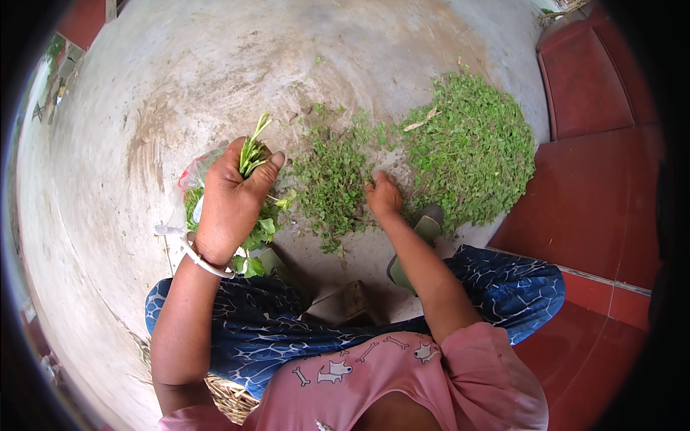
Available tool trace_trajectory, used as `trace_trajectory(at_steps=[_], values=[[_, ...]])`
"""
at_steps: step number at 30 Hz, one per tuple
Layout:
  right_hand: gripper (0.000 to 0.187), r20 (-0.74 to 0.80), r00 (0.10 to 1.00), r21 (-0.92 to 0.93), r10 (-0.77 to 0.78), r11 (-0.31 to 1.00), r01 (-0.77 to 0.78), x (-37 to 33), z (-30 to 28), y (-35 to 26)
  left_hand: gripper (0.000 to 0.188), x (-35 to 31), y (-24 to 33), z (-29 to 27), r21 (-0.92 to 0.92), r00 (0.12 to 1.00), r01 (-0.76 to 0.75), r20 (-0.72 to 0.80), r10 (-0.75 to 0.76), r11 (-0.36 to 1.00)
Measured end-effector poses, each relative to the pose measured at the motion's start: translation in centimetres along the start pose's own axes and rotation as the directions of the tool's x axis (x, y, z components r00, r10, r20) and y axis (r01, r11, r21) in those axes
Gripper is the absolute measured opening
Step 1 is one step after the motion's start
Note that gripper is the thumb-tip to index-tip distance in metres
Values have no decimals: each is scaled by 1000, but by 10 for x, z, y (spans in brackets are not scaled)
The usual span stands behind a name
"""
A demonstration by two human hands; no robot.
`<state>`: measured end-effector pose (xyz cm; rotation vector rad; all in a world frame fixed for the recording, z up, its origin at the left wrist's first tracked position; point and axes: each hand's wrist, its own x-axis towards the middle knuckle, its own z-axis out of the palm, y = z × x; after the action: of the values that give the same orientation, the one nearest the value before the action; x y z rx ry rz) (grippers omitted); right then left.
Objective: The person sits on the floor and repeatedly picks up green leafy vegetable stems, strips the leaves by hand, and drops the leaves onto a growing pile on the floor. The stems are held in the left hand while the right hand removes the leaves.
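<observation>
My left hand (pixel 233 190) is raised at the left, wrapped round a bunch of leafy greens (pixel 253 154). The pale green stem ends stick up past the thumb, and the leaves hang below the fist beside my wrist. Lower down, my right hand (pixel 385 195) is at the right edge of a small loose heap of greens (pixel 330 183). Its fingers are curled together; whatever they pinch is too small to make out. A larger, thick pile of green sprigs (pixel 471 147) lies just to the right, with a dry, pale leaf on top.
A clear plastic bag (pixel 176 205) with greens inside stands behind my left wrist. My shoes (pixel 429 223) are close to both heaps. Red panels (pixel 575 194) border the right side. The concrete floor (pixel 287 50) has brown soil smears.
</observation>
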<state>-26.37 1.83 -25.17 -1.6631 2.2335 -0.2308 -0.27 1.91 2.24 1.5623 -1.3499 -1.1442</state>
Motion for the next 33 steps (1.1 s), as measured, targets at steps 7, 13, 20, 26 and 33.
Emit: trace_trajectory(at_steps=[7, 13, 20, 26, 33], values=[[34, 178, 914, -59, -364, 923, 379, -27, 12, 25, 17, 4, -7, 2, -25, 999, -10, 47, 11, 1000], [30, 303, 890, -99, -342, 917, 386, -12, 29, 22, 18, 5, -12, 1, 69, 997, -63, 59, 59, 996], [17, 520, 785, 262, -337, 938, 229, 11, -56, -5, 18, 7, -25, 7, 14, 997, -64, 46, 63, 998], [14, 407, 875, 600, -263, 799, -39, 46, -106, -2, 17, 7, -29, 15, -126, 985, 107, 145, -89, 986], [8, 377, 860, 863, -345, 467, -191, 12, -165, -61, 15, 4, -25, 31, -247, 945, 281, 237, -224, 927]])
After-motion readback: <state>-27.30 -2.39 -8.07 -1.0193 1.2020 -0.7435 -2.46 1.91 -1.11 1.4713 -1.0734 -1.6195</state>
